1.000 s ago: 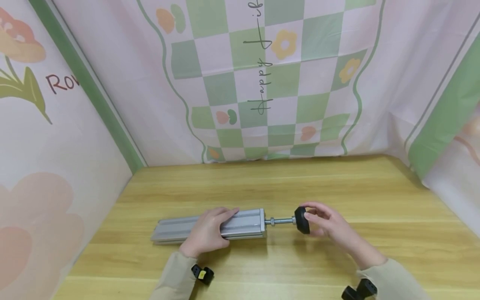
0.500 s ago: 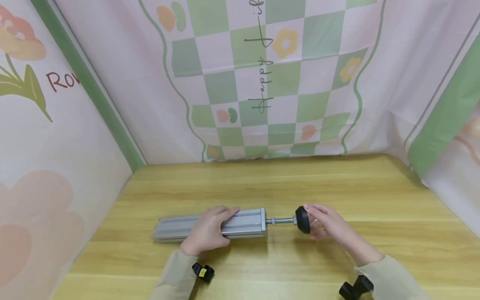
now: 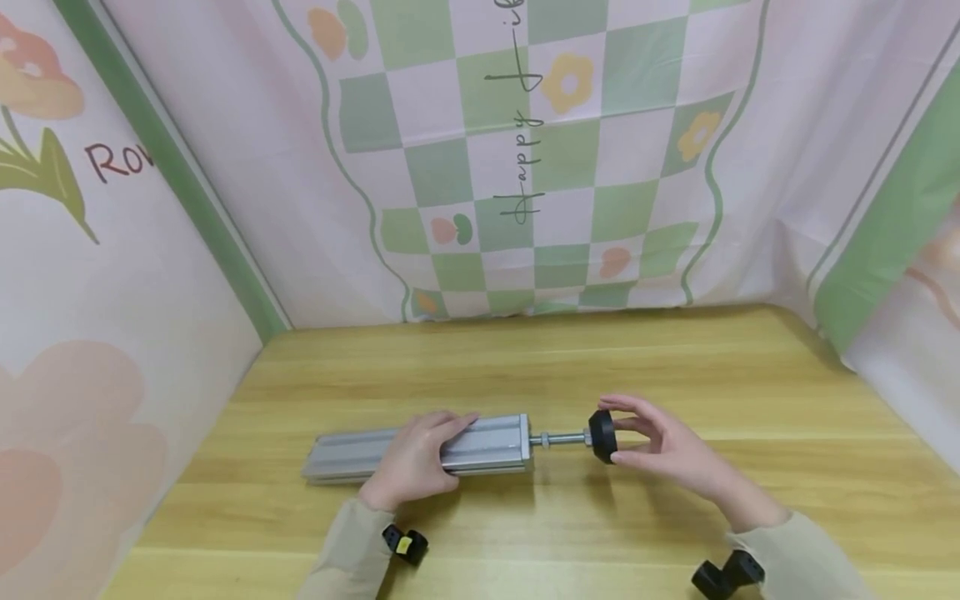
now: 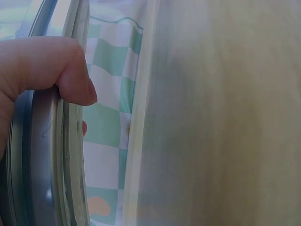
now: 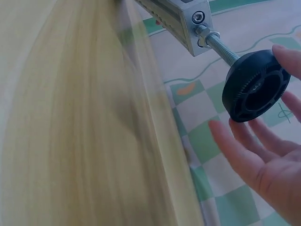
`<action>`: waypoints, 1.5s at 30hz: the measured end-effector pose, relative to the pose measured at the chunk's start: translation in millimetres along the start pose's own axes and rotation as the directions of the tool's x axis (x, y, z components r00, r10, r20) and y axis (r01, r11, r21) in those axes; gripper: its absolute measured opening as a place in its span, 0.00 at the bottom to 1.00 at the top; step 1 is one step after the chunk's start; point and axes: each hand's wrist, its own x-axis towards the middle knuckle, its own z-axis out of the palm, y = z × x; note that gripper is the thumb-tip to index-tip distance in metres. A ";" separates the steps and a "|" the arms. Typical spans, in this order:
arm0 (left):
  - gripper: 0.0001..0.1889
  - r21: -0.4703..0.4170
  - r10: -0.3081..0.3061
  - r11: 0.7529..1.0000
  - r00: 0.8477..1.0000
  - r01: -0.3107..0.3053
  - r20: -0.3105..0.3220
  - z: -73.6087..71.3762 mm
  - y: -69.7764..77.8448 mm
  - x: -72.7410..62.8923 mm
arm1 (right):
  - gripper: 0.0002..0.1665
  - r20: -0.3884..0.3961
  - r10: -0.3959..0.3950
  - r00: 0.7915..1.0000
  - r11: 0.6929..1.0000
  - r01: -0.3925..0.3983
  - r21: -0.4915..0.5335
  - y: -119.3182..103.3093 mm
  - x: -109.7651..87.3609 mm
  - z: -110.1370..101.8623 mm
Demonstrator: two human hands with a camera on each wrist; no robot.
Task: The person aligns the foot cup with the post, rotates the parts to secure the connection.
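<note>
A silver aluminium profile (image 3: 487, 442) lies lengthwise on the wooden table, its end plate facing right. My left hand (image 3: 416, 462) grips it from above; in the left wrist view a bent finger (image 4: 77, 70) hooks over its edge. From the end plate a threaded rod (image 3: 566, 439) with a nut (image 5: 208, 36) sticks out. At its outer end sits a round black levelling foot (image 3: 602, 437), held off the table. My right hand (image 3: 667, 442) pinches the foot's rim lightly with spread fingertips. The right wrist view shows the foot's ribbed, hollow underside.
The wooden table (image 3: 480, 367) reaches back to a hanging cloth (image 3: 570, 208) with green checks. Printed cloth also stands at the left (image 3: 135, 292) and right. A small black camera sits on each wrist, left camera (image 3: 405, 546) and right camera (image 3: 727, 575).
My right fingers have shifted round the foot's rim, bunching toward it and then spreading wide again. The left hand and the profile stay in place.
</note>
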 end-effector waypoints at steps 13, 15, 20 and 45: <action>0.45 0.001 -0.020 1.000 1.000 0.020 -0.005 -0.4 -1.5 -0.5 | 0.30 -0.057 0.008 0.998 1.000 -0.008 0.003 -0.9 3.0 4.6; 0.45 0.007 -0.021 1.000 1.000 0.021 -0.003 -0.2 -2.2 -0.4 | 0.30 -0.063 0.026 0.998 1.000 -0.025 0.009 -0.9 3.5 5.5; 0.44 0.008 -0.017 1.000 1.000 0.017 -0.002 -0.5 -2.2 -0.6 | 0.28 -0.072 0.085 0.994 0.995 -0.081 0.061 -2.2 3.5 6.6; 0.45 0.007 -0.037 0.999 0.998 0.037 0.041 -2.0 -0.8 -0.5 | 0.32 -0.048 0.357 0.933 0.931 -0.352 0.095 -4.9 14.1 7.3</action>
